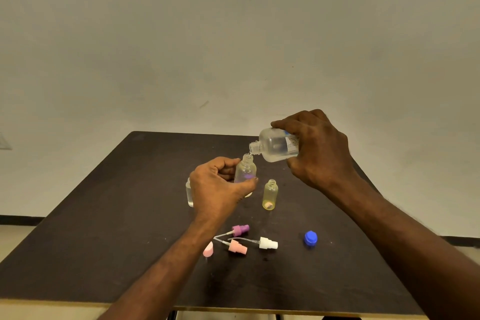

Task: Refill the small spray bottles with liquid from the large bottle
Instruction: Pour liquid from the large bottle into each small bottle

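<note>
A large clear plastic bottle with a white printed label (276,145) is held tipped on its side above the dark brown table (109,228) by the right hand (315,149), whose fingers are curled over the body from above and thumb tucked beneath. Its open threaded neck is pointed down and left, just over the mouth of a small clear plastic spray bottle (246,170). A thin run of liquid is seen at the lip where the two openings meet.

The small bottle is kept upright, gripped round its lower half by the left hand (218,187): thumb on the near side, fingers wrapped behind. Whether its base rests on the table cannot be told, as the hand covers it.

A second small bottle, yellow-tinted and uncapped (270,194), is stood just right of the left hand. A third small clear bottle (189,193) is partly hidden behind the left wrist.

Nearer the table's front edge, four loose parts are laid close together: a purple spray pump with dip tube (240,230), a pink spray pump (237,247), a white spray pump (268,243) and a pink overcap (208,249). A blue screw cap (310,238) is set apart to their right.
</note>
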